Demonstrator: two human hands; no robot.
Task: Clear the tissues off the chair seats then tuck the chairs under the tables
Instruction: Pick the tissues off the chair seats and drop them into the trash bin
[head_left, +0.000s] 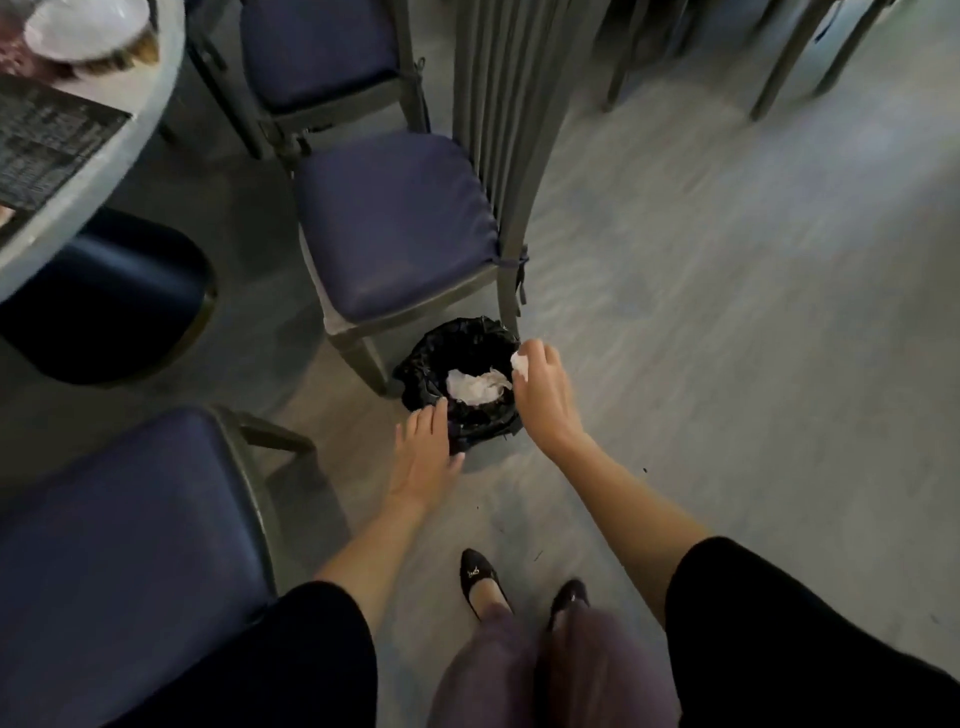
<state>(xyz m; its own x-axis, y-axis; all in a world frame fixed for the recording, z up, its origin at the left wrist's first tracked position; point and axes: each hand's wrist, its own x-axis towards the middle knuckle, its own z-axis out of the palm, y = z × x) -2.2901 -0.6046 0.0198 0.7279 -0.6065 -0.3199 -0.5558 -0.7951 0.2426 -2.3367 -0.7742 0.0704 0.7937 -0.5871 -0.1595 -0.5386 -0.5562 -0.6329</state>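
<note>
A small bin with a black liner (426, 364) stands on the floor beside the front leg of a grey chair with a blue cushion (395, 228). White crumpled tissues (475, 387) lie inside the bin. My right hand (543, 395) hovers over the bin's right rim and pinches a small white tissue (520, 364) in its fingertips. My left hand (428, 452) is spread flat, its straight fingers touching the bin's near left rim. The seat of that chair is bare.
A second blue-cushioned chair (130, 545) is at lower left, and a third (317, 52) stands behind the middle one. A round table (130, 156) with a bowl and a dark mat is at upper left, a dark pedestal base (104, 296) beneath. More chair legs (779, 78) at upper right.
</note>
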